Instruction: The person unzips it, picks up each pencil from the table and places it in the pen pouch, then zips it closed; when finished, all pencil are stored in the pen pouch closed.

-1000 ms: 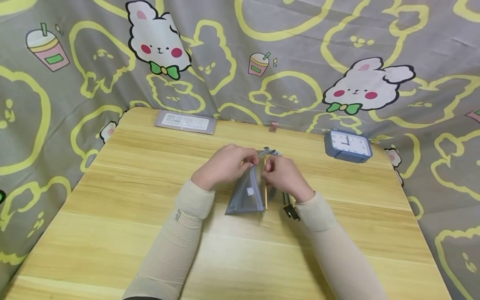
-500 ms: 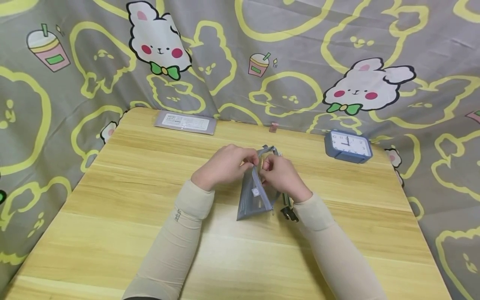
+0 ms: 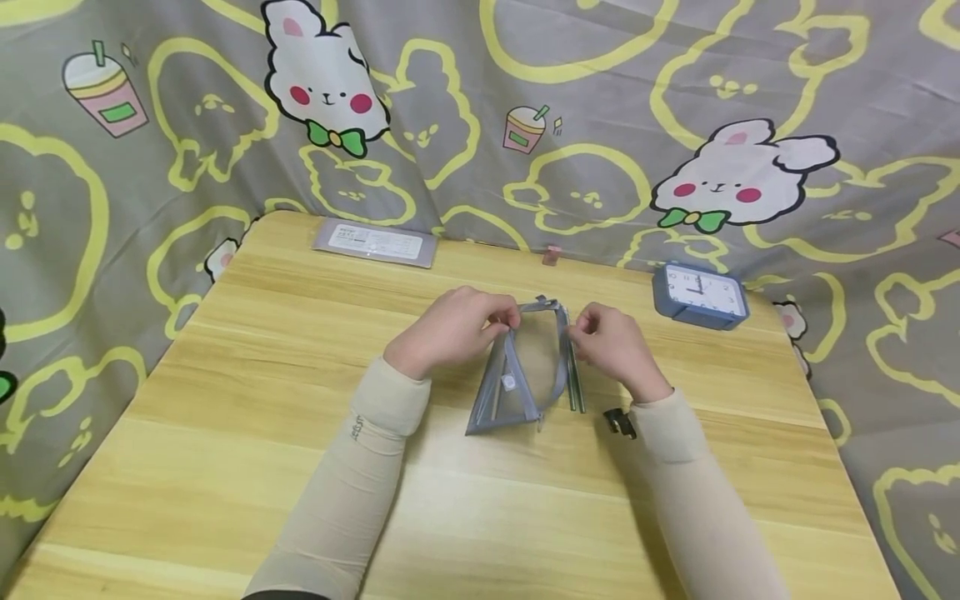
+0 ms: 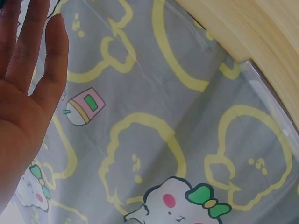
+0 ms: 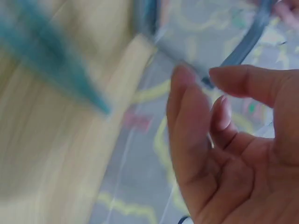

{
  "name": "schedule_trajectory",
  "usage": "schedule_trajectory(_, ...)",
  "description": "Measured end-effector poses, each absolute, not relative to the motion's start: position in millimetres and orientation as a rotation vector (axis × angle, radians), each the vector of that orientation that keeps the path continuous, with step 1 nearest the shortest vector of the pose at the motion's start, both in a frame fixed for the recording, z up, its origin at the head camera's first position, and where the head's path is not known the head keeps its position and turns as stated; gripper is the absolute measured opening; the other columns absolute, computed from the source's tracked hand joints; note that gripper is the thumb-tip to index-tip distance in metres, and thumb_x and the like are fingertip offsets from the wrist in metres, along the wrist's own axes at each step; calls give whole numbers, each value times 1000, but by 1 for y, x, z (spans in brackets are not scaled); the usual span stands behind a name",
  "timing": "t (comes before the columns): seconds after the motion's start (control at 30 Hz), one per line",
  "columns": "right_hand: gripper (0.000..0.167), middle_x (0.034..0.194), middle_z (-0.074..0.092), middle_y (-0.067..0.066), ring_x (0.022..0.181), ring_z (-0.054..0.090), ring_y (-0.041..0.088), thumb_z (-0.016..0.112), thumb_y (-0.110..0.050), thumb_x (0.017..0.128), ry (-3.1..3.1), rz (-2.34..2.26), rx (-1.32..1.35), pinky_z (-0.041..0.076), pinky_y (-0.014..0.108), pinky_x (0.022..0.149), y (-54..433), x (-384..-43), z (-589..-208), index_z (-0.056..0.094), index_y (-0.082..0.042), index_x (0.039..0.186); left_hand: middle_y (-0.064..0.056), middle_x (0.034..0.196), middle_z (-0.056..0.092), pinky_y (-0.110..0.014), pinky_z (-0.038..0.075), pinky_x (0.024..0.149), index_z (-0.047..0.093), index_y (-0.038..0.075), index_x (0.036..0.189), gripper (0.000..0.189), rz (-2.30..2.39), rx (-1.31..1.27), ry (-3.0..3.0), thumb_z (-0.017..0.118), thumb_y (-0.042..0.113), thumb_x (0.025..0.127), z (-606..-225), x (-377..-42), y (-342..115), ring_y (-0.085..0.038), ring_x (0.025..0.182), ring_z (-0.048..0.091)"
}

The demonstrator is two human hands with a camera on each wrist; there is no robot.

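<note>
At the middle of the wooden table (image 3: 262, 433), I am holding a grey mesh zip pouch (image 3: 517, 379) open between both hands. My left hand (image 3: 457, 329) is pinching the pouch's top edge on its left side, fingers curled round the rim. My right hand (image 3: 615, 346) is pinching the opposite side of the rim, thumb and forefinger closing on the grey zip edge (image 5: 243, 46) in the blurred right wrist view. The mouth of the pouch is gaping wide between my hands, and its near end is resting on the tabletop. Green sticks, perhaps pencils (image 3: 574, 383), are lying just right of the pouch, beside my right hand. A small black clip (image 3: 619, 422) is sitting on the table near my right sleeve. A blue alarm clock (image 3: 699, 293) is standing at the far right edge, a flat grey packet (image 3: 375, 243) is lying at the far left, and a rabbit-print cloth (image 3: 480, 108) is hanging behind.
</note>
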State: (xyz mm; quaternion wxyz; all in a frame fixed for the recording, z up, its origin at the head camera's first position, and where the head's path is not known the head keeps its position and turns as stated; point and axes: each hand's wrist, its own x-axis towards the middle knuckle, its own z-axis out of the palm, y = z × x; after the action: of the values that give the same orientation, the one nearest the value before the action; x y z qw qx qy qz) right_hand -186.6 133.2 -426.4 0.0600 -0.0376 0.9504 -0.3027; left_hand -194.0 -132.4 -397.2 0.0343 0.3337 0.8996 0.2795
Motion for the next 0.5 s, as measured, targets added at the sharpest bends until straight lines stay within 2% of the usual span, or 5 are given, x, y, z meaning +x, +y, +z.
schedule_trajectory(0.1,12,82,68,8,72,60,25,62,-19,95,2985,-727,-45,44,36,66,147,-190,-438,61,-8,89,3,107,79,-37,58,92,75,16,109,14,857,1019,2769,67,6,102,-398,-194,-132,-16,103,74)
schedule_trajectory(0.27,6,86,67,9,80,61,28,59,-15,90,2949,-638,-38,46,37,71,153,-192,-460,62,-9,89,3,107,79,-38,58,93,74,18,107,14,861,1013,2771,67,7,102,-399,-194,-132,-16,104,74)
schedule_trajectory(0.5,8,82,66,8,74,60,26,68,-11,91,2956,-604,-97,47,37,69,143,-190,-469,62,-7,88,4,107,79,-38,58,94,74,19,107,15,868,1010,2774,68,6,102,-398,-194,-131,-16,105,74)
